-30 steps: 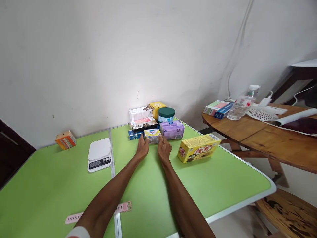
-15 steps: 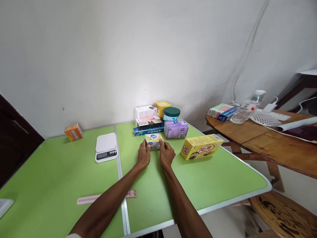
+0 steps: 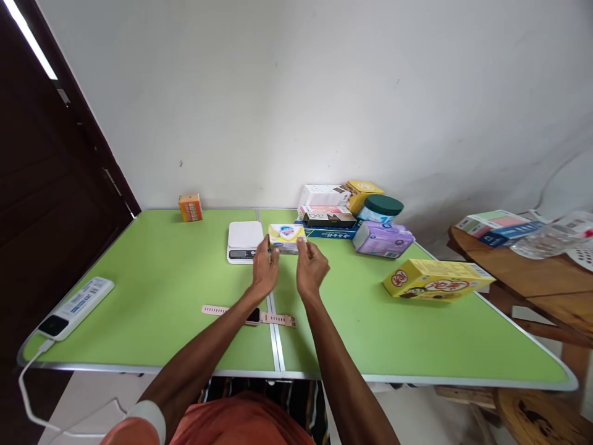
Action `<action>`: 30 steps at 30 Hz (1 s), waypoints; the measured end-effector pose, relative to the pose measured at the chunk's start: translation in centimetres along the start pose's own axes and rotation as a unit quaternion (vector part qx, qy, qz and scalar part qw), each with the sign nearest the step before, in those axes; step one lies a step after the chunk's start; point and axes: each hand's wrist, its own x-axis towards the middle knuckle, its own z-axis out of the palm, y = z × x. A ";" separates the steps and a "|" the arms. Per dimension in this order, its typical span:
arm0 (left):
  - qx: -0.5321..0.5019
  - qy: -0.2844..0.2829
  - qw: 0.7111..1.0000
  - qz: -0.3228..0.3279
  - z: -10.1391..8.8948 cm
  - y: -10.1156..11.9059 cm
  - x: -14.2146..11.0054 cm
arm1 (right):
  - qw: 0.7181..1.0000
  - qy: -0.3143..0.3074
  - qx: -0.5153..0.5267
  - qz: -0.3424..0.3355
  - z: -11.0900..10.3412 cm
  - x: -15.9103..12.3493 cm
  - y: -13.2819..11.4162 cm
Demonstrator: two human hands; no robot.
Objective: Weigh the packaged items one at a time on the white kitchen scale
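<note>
Right of the scale (image 3: 245,235), left hand (image 3: 265,270) and right hand (image 3: 312,270) hold the soap box (image 3: 287,234) in an end-to-end grip, likely for balance.

Held yellow box (image 3: 286,233) partly behind the thumbs (image 3: 302,248), pink watch (image 3: 253,316) partly behind left forearm (image 3: 210,343), clear bottle (image 3: 540,243) blurred

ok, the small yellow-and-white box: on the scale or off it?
Off: the yellow-and-white box is held between the left hand and right hand, right of the white scale.
</note>
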 end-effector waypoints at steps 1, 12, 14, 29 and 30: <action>0.015 0.010 1.000 -0.003 -1.3 -0.2 0.9 | 1.000 -0.014 0.009 -0.004 1.4 0.0 -0.6; 0.096 0.033 0.990 -0.098 -9.4 -4.7 6.3 | 0.989 -0.128 -0.075 0.022 12.9 0.1 -1.9; 0.093 0.029 0.990 -0.103 -9.4 -5.2 6.9 | 0.988 -0.129 -0.084 0.023 13.6 0.4 -1.6; 0.059 0.136 0.977 -0.152 -13.9 -9.6 5.2 | 0.992 -0.124 -0.012 0.003 7.2 1.5 5.1; 0.059 0.136 0.977 -0.153 -14.0 -9.9 4.9 | 0.992 -0.128 -0.002 -0.001 7.0 1.3 5.5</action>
